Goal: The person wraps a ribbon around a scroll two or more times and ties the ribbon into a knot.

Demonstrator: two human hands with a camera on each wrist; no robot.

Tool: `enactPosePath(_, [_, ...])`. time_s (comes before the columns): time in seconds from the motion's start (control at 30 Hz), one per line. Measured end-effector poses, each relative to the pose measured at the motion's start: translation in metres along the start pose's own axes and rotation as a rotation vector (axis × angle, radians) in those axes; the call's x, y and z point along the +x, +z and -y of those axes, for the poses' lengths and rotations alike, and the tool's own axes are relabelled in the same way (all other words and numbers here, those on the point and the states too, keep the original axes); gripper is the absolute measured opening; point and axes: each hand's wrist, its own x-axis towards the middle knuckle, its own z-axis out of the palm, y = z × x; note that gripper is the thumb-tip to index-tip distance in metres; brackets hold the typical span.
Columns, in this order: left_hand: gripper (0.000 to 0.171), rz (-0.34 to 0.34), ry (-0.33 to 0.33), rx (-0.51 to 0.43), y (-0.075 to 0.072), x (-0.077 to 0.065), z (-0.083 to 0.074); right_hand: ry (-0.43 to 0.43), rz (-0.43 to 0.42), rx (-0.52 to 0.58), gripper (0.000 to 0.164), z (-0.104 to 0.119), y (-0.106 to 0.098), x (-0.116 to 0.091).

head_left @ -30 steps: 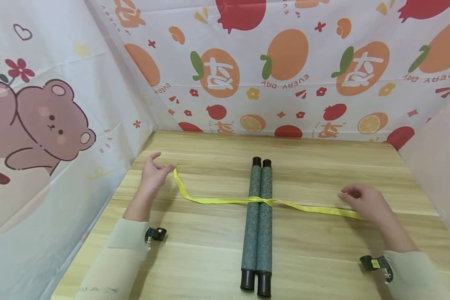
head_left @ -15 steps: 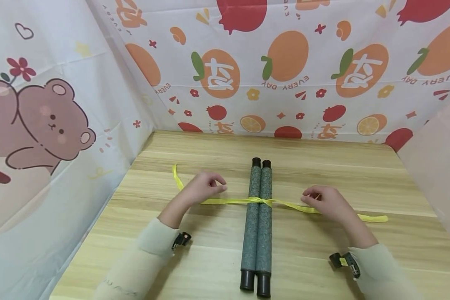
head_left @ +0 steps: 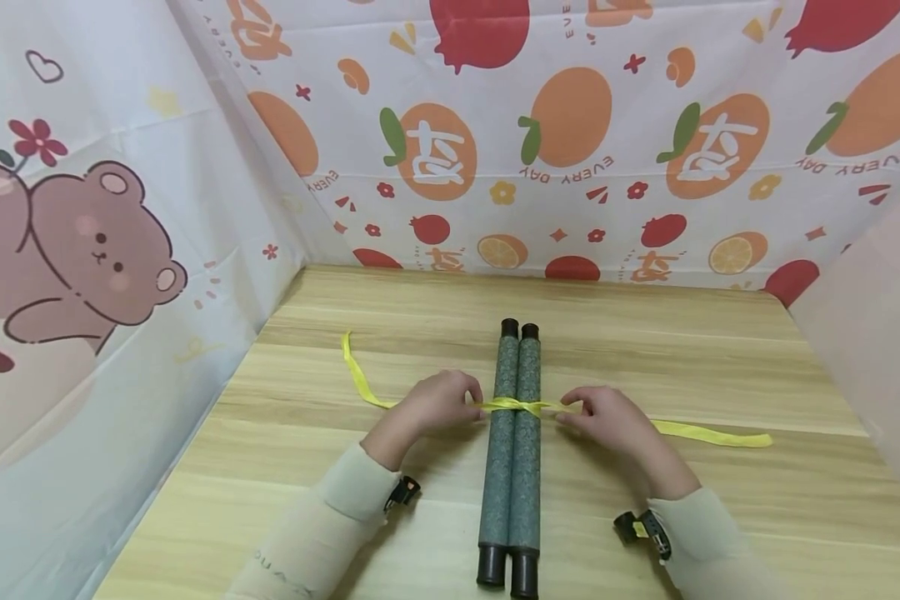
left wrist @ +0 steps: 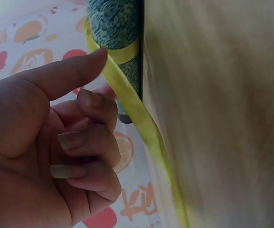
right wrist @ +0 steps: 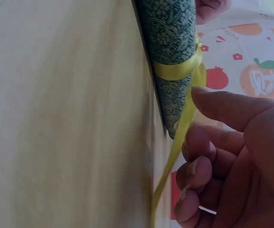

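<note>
A green patterned scroll [head_left: 525, 492], in two parallel rolls with dark end knobs, lies lengthwise on the table. Round its middle goes a yellow ribbon [head_left: 711, 434], crossed on top, with a loose end trailing to either side. Left of the rolls, my left hand [head_left: 438, 402] has thumb and forefinger on either side of the ribbon close to the crossing. My right hand [head_left: 607, 418] does likewise on the other side. In the wrist views each thumb tip touches the ribbon [left wrist: 136, 111], forefinger behind it; the other fingers curl loosely. Part of the ribbon is hidden under both hands.
The wooden table [head_left: 390, 308] runs back to a white cloth [head_left: 487, 142] printed with fruit. A second cloth [head_left: 217, 167] with a bear print hangs at the left. Small dark wrist cameras [head_left: 402, 493] sit on both cuffs.
Both hands have come inward from the ribbon's ends to beside the scroll. The left let go of its ribbon end, which now lies on the table. The scroll stays put.
</note>
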Motion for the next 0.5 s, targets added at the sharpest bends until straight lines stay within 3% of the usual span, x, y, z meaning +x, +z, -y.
enactPosePath(0.27, [0.011, 0.037, -0.015, 0.027, 0.0033, -0.0032, -0.0031, 0.037, -0.007, 0.017, 0.018, -0.0010, 0.0074, -0.0006])
enactPosePath(0.5, [0.016, 0.082, -0.009, -0.001, 0.0021, -0.0048, -0.0064, 0.080, 0.008, 0.047, 0.016, -0.0007, 0.0088, -0.0022])
